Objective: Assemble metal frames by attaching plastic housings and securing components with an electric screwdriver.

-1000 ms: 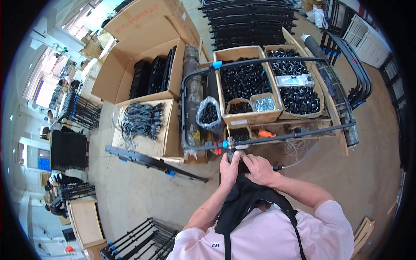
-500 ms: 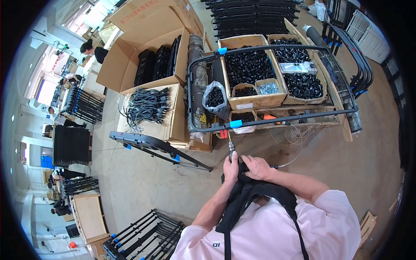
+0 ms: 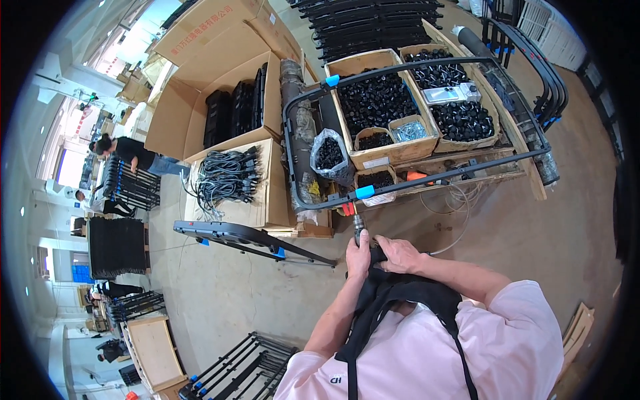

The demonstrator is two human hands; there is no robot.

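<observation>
Both my hands are closed on a power screwdriver (image 3: 359,225) with a metal nose, pointing away from me. My left hand (image 3: 358,259) wraps its front part, thumb along the top. My right hand (image 3: 400,256) grips its rear, where a thin hose leads off to the right. The tip reaches the near rail of a black tubular frame (image 3: 417,187) with blue clips, lying across the bench. Whether the tip touches the rail I cannot tell. Something red (image 3: 348,209) sits beside the tip, under the rail.
Inside the frame stand wooden boxes of black knobs (image 3: 373,100), a bag of small black parts (image 3: 330,152) and a tub of screws (image 3: 408,131). Left are black cables (image 3: 229,175) and an open carton (image 3: 175,107). Another frame (image 3: 257,239) leans nearby; coiled hose (image 3: 460,207) hangs below.
The view has shifted slightly. Both hands stay on the power screwdriver at the near rail. At far left, a person has come further into view beside the stacked frames.
</observation>
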